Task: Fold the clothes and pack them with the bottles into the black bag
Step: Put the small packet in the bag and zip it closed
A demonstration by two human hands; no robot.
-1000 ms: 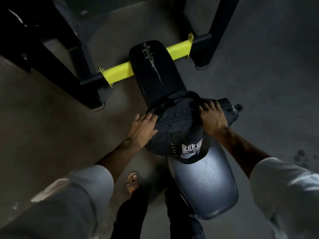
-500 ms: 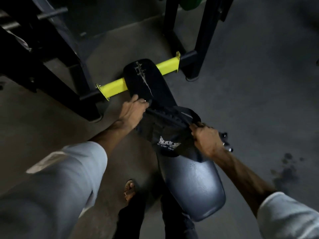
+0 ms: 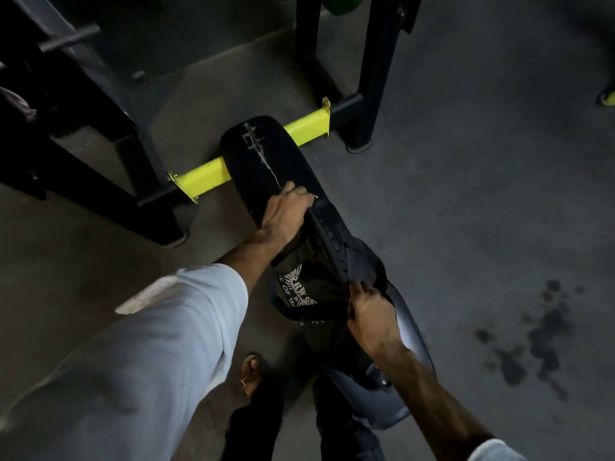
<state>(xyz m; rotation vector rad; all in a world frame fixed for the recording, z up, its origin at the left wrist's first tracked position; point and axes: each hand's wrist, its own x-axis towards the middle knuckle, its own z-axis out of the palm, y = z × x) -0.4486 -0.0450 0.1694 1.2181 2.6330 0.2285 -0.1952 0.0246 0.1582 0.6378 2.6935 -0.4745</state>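
Field notes, head view. My left hand (image 3: 287, 207) is closed on the far end of the black bag (image 3: 336, 271), fingers curled over its top edge where it meets the torn upper pad of the bench (image 3: 263, 161). My right hand (image 3: 369, 314) grips the near end of the same bag, fingers pinched into the dark fabric just right of the white winged logo (image 3: 298, 289). The bag lies lengthwise between the two hands, stretched along the bench. Its top seam runs from one hand to the other; I cannot tell whether it is zipped. Clothes and bottles are not visible to me. Below my right hand, the grey seat pad (image 3: 409, 361) shows. A yellow bar (image 3: 206, 176) crosses beyond my left hand.
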